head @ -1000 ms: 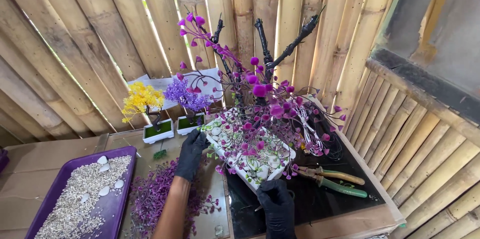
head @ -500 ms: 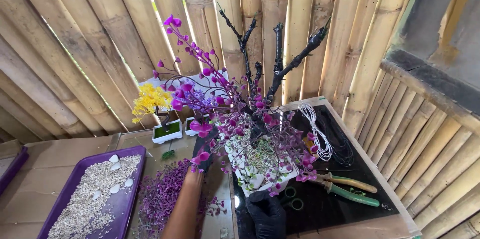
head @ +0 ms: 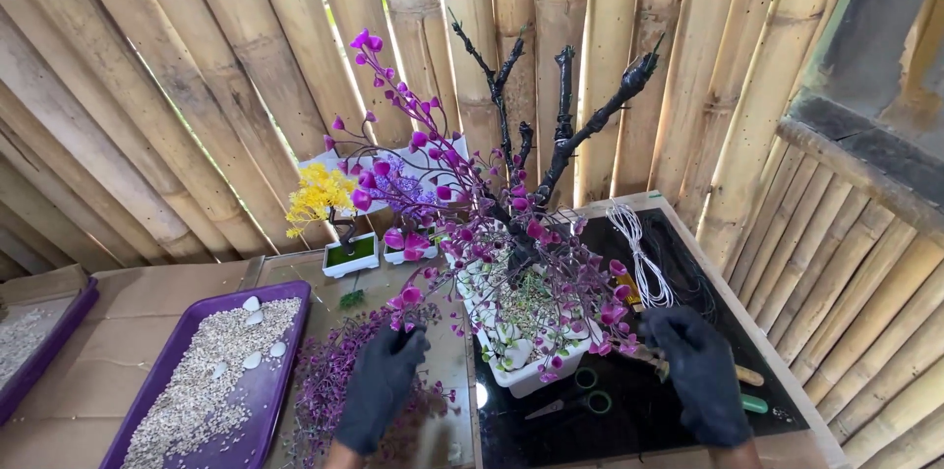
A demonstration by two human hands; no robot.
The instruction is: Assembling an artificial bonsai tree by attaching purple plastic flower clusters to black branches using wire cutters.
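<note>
1. Two gloved hands flank a white pot (head: 516, 379) that holds a small craft tree (head: 511, 223) with black bare branches and purple bead leaves.
2. Left hand (head: 382, 385), in a black glove, sits just left of the pot, fingers loosely bent and spread; it grasps nothing, and its fingertips reach among low purple sprigs at the tree's left side.
3. Right hand (head: 700, 371), also gloved in black, hovers right of the pot over the black mat (head: 629, 430); it looks open with fingers curled downward, closed on nothing I can make out.
4. Under that right hand lie pliers (head: 742, 376) with a yellow-brown handle and a second tool with a green grip (head: 755, 404); whether the palm touches them I cannot tell.
5. Scissors (head: 575, 395) with dark loops lie on the mat just in front of the pot.
6. White wire (head: 639, 258), bundled in a long coil, lies on the mat behind the right hand, beside dark wire.
7. Loose purple sprigs (head: 329, 385) are heaped on the table near the left hand.
8. Left of those, a purple tray (head: 261, 400) holds pale gravel and a few white shells.
9. Behind, near the bamboo wall (head: 197, 86), stand a little yellow tree (head: 320, 199) in a white pot and a smaller purple one (head: 398, 184).
</note>
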